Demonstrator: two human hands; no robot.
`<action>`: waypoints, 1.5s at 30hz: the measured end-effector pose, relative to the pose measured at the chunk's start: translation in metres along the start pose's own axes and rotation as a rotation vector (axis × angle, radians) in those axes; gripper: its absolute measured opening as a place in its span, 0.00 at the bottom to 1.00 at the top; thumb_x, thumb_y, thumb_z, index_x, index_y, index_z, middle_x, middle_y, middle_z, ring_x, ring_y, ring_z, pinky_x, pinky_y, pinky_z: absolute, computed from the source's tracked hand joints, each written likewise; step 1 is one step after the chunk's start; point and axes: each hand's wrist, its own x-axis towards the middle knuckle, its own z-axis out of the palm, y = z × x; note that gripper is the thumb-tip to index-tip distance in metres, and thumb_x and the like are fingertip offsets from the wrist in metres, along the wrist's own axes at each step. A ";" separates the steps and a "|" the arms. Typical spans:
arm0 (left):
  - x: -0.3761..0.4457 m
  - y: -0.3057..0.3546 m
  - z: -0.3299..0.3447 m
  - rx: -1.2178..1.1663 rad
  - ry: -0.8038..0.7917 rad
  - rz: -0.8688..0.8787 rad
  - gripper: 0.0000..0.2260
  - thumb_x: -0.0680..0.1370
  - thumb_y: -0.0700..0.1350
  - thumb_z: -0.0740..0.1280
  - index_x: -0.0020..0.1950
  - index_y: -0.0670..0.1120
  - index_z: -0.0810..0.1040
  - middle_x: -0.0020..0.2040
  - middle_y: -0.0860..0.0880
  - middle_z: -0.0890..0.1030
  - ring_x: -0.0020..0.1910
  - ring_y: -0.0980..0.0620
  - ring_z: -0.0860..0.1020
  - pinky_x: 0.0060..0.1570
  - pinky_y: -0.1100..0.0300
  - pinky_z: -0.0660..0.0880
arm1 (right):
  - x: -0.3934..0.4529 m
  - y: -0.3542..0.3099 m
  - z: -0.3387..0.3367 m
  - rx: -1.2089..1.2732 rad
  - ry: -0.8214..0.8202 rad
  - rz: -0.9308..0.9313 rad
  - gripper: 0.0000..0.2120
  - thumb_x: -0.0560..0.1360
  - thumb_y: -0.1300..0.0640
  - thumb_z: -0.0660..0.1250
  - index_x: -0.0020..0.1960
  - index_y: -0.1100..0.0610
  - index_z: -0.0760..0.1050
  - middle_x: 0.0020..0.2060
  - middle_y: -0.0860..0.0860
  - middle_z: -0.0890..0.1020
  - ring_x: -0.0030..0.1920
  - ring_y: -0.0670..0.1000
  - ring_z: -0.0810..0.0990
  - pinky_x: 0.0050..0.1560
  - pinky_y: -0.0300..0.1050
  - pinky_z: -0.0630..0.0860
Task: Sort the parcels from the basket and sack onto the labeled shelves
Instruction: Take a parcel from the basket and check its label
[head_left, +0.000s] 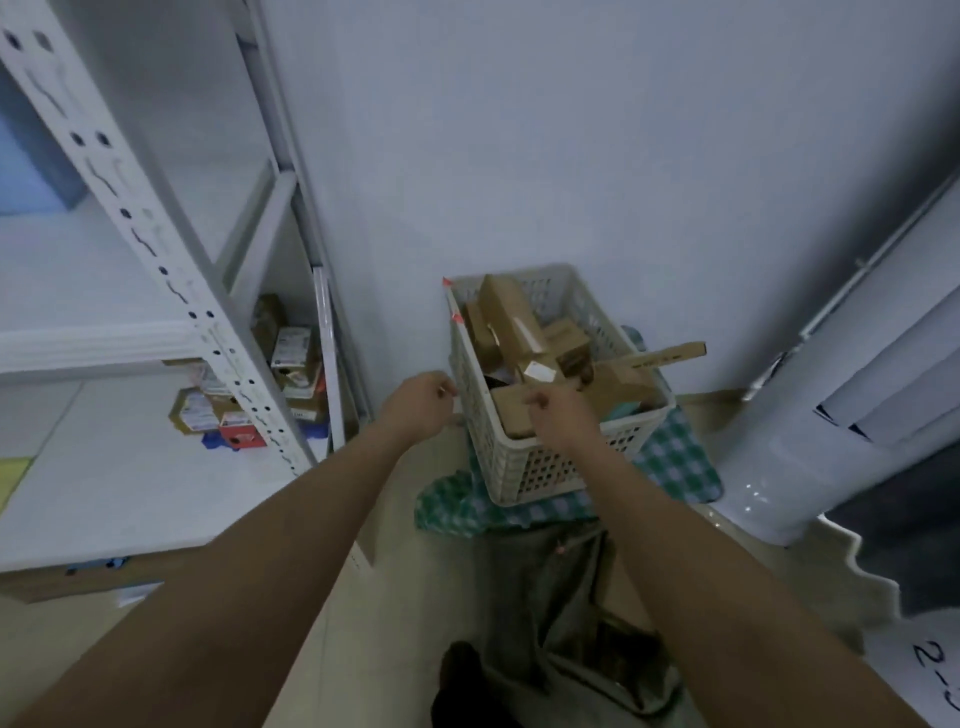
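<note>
Both hands' grips look curled yet empty, left hand (418, 402) beside the basket (524, 462), right hand (558, 413) over its parcels (524, 332)

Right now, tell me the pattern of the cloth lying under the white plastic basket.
Green-and-white check, seen in the head view: the checked cloth spreads beneath the basket.

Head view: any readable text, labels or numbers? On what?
"2-" then a cut-off character: handwritten on the white surface at the lower right edge.
Labels on the parcels on the low shelf: too blurred to read.
White label on a box in the basket: unreadable.
Print on the long flat carton: unreadable.
</note>
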 end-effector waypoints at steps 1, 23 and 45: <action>0.017 0.002 -0.006 0.006 -0.002 0.011 0.12 0.82 0.41 0.58 0.62 0.44 0.77 0.62 0.43 0.77 0.57 0.45 0.76 0.57 0.54 0.74 | 0.019 -0.002 -0.002 0.009 0.005 -0.001 0.13 0.81 0.59 0.59 0.62 0.59 0.78 0.58 0.56 0.80 0.52 0.53 0.77 0.47 0.42 0.71; 0.339 0.008 0.003 0.088 -0.320 0.112 0.12 0.82 0.44 0.57 0.62 0.47 0.76 0.61 0.47 0.77 0.56 0.48 0.76 0.54 0.56 0.73 | 0.251 0.011 0.002 0.217 0.063 0.400 0.13 0.82 0.58 0.59 0.64 0.56 0.75 0.61 0.55 0.77 0.52 0.52 0.76 0.47 0.43 0.75; 0.356 0.078 0.089 0.046 -0.709 0.220 0.08 0.82 0.44 0.59 0.56 0.50 0.76 0.58 0.50 0.76 0.57 0.51 0.75 0.54 0.58 0.70 | 0.225 0.143 -0.076 0.555 0.637 1.101 0.38 0.77 0.49 0.61 0.77 0.55 0.41 0.59 0.57 0.77 0.59 0.61 0.76 0.67 0.65 0.67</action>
